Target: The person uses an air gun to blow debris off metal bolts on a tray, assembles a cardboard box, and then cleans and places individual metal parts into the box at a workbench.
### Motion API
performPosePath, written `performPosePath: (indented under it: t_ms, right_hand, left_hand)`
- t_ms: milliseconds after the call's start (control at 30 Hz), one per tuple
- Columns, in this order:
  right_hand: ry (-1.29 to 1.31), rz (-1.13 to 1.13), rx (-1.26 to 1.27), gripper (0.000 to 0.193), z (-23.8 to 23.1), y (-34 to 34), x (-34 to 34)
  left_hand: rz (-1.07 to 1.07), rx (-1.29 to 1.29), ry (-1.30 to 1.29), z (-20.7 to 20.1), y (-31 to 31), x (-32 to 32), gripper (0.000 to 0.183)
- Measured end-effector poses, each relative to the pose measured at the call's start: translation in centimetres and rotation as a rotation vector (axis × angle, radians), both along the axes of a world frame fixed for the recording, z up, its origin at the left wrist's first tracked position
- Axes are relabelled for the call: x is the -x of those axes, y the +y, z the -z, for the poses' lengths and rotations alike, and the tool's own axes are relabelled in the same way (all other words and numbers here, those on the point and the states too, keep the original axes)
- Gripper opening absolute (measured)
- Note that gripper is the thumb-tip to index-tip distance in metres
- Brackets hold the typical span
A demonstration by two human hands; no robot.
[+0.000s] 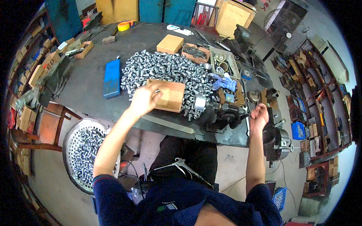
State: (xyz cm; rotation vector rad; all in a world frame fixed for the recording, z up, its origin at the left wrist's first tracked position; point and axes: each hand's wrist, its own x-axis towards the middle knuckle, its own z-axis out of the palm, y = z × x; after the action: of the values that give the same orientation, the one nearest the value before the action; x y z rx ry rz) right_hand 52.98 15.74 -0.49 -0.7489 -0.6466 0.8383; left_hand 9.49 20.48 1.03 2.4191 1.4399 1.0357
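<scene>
My left hand [144, 100] is over the left side of an open cardboard box [171, 98], its fingertips pinched together just inside the rim. A small greyish bit shows at the fingertips, too small to name. Around the box spreads a large pile of shiny metal fittings [166, 67]. My right hand [258, 117] is raised at the table's right edge with its fingers curled in; whatever it may hold is hidden. Just left of it stands a small dark bench machine [227, 116]. A silver metal cylinder [200, 102] sits between this machine and the box.
A perforated round metal tray [71, 150] with more fittings stands low at my left. An air blow gun [180, 164] lies across my lap. On the table are a blue case [112, 79], a closed carton [170, 44] and blue gloves [225, 82]. A vise-like machine [277, 143] stands right.
</scene>
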Motion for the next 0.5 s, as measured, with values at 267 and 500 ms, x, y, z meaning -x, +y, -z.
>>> performPosePath:
  t_ms: [267, 500]
  right_hand:
    - [-0.042, -0.073, 0.082, 0.013, 1.5, -5.0, 0.1]
    - [-0.019, -0.073, 0.158, 0.016, 1.3, -5.5, 0.8]
  left_hand:
    - [0.194, -0.182, 0.367, 4.9, -0.8, 2.2, 0.017]
    - [0.081, -0.220, 0.351, 3.6, 4.8, 0.7, 0.006]
